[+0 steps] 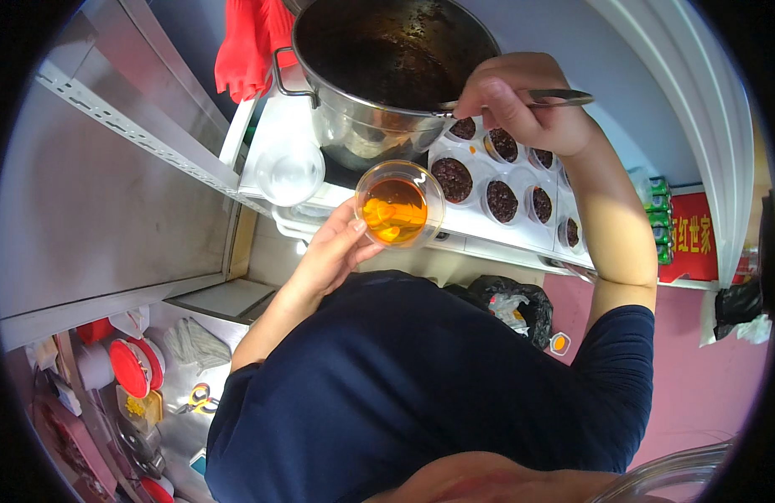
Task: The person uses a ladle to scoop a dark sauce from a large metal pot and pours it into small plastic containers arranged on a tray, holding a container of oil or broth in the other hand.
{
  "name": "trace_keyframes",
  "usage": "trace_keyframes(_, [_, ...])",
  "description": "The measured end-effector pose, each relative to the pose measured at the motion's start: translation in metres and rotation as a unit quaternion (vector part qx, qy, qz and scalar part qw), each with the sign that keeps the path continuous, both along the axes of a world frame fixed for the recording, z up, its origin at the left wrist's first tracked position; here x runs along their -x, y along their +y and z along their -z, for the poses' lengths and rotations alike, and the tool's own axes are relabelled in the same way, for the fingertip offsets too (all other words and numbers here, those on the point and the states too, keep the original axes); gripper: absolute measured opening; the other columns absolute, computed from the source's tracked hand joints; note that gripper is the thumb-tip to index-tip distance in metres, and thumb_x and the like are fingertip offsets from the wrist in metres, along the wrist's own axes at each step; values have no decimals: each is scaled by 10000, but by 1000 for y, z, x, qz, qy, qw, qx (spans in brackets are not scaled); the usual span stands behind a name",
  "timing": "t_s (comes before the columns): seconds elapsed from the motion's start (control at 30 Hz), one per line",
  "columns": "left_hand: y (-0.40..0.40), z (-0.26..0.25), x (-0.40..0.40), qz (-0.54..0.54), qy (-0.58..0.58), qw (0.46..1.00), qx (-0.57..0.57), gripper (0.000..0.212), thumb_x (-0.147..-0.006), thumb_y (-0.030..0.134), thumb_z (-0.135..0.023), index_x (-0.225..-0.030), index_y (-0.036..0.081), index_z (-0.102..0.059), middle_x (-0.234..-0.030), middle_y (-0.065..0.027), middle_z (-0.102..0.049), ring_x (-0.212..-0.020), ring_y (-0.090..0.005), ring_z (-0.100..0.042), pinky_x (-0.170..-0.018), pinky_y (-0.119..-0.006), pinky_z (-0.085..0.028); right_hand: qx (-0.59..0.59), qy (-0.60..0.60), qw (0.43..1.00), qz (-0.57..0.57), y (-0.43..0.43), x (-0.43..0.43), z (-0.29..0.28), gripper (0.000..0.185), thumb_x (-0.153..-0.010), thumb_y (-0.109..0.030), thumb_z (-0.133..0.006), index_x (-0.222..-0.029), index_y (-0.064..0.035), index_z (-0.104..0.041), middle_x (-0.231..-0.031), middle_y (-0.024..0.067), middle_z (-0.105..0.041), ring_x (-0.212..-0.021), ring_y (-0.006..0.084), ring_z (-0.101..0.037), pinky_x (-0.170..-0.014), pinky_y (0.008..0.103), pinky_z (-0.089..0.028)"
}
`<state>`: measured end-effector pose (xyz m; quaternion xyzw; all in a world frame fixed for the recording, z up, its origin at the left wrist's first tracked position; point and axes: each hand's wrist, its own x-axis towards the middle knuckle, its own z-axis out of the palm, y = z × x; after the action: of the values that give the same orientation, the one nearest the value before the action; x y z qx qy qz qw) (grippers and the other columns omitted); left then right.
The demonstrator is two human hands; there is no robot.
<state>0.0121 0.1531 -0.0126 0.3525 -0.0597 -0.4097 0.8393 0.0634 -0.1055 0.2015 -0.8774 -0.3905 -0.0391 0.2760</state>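
My left hand (337, 248) grips a clear plastic cup (397, 204) by its side, in front of the pot. Orange-red liquid, looking like oil, fills part of that cup. Above the near right rim of a large steel stockpot (378, 119), my right hand (519, 100) is closed around a metal utensil handle (560, 97). The utensil's far end is hidden at or inside the pot, so its kind is unclear. Dark residue coats the pot's inner wall. Right of the pot stand several clear cups of dark, chunky paste (502, 201).
Stacked clear cups (290, 173) stand left of the pot on the white counter (469, 229). Red rubber gloves (243, 50) hang behind. A black bin bag (538, 308) lies on the floor. Yellow-handled scissors (200, 399) and a grey glove (199, 344) rest on a steel surface at lower left.
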Motion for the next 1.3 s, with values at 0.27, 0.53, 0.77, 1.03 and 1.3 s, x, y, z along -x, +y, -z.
trace_keyframes(0.27, [-8,2,-4,11,-3,1000,5,581,-959,267,-528,-1444,62,-282,-1332,-114,-489,-1117,-190,-580,-888,-291,-537,-24,-143,989,-29,-5,34,-7,427,-991,-237,-383,-791,0,-677,-675,109,-634,-565,224,-617,-524,319,-499])
trace_keyframes(0.53, [-16,0,-11,26,-8,1000,1,571,-954,268,-538,-1430,59,-301,-1328,-115,-491,-1132,-195,-573,-905,-302,-528,-11,-167,985,40,4,53,-13,613,-1008,-439,-329,-735,-15,-678,-624,129,-614,-561,263,-623,-529,330,-493])
trace_keyframes(0.77, [-20,0,-12,30,-8,1000,-4,561,-952,261,-541,-1419,52,-312,-1329,-121,-487,-1152,-208,-561,-921,-318,-522,-241,-51,942,230,-18,52,16,434,-1005,-261,-363,-756,0,-605,-664,116,-635,-534,171,-605,-511,290,-493])
trace_keyframes(1.03, [-34,0,-12,61,-14,998,14,550,-964,253,-515,-1422,40,-300,-1340,-129,-475,-1190,-219,-534,-969,-335,-492,-500,164,728,440,-61,22,37,430,-1022,-309,-308,-856,1,-556,-644,167,-632,-480,196,-566,-493,286,-488])
trace_keyframes(1.3, [-56,-4,-15,87,-30,995,35,563,-968,255,-497,-1431,24,-275,-1352,-140,-457,-1210,-209,-513,-971,-331,-488,-541,122,692,462,-70,23,39,433,-1020,-311,-309,-882,9,-565,-708,178,-654,-598,242,-647,-569,307,-538])
